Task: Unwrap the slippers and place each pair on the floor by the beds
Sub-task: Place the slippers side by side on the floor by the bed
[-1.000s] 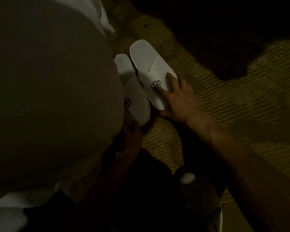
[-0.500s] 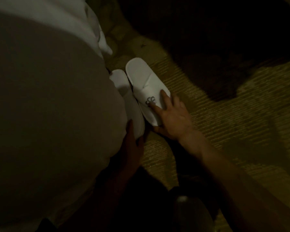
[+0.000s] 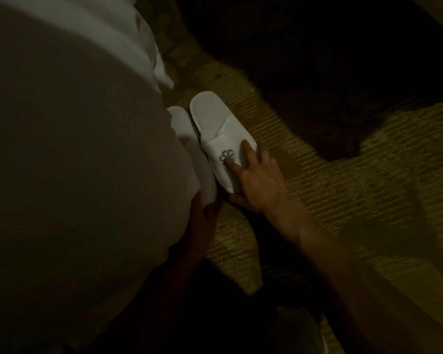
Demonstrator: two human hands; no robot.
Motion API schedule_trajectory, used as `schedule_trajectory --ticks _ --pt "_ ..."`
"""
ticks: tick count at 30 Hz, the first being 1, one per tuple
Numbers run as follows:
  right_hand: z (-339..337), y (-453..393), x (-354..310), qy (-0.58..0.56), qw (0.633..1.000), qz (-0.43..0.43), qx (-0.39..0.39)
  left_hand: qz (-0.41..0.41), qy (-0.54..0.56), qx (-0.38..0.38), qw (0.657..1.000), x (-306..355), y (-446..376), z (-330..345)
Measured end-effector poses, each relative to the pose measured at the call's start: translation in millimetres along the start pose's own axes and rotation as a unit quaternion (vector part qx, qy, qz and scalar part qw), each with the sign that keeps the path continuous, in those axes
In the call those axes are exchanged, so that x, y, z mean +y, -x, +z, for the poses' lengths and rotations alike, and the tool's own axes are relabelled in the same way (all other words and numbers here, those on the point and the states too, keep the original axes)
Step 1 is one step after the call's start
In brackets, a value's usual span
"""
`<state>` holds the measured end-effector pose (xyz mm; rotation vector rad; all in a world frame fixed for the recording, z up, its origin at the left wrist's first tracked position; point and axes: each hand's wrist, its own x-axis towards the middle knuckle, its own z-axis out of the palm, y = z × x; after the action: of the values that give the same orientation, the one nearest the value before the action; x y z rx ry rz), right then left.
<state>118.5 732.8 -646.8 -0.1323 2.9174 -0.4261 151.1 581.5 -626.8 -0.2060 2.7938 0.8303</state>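
Observation:
Two white slippers lie side by side on the carpet beside the bed. The right slipper (image 3: 220, 134) shows its strap with a dark logo. My right hand (image 3: 256, 182) rests on its toe end, fingers spread over the strap and thumb under the tip. The left slipper (image 3: 189, 146) is partly hidden under the bed's overhanging cover. My left hand (image 3: 207, 215) is in shadow at that slipper's toe end, touching it; its grip is hard to make out.
The bed's grey cover (image 3: 74, 162) fills the left half, with white sheet (image 3: 128, 29) at the top. Patterned olive carpet (image 3: 343, 187) spreads to the right, with deep shadow at the top right. Something dark lies at the bottom edge.
Both slippers have slid closer to the bed; the left one is now further under the cover. Both hands stay at the toe ends.

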Motion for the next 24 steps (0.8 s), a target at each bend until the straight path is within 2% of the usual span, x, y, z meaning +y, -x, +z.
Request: schedule_trajectory --ticks 10,24 --pt "2.7 -4.0 -1.9 -0.014 1.000 0.013 -0.007 -0.049 0.025 -0.051 0.997 1.8 0.9 -2.7" --pt "8.5 -5.2 -0.4 -0.043 0.999 0.031 0.004 -0.038 0.011 -0.059 0.997 5.7 3.6 -7.2"
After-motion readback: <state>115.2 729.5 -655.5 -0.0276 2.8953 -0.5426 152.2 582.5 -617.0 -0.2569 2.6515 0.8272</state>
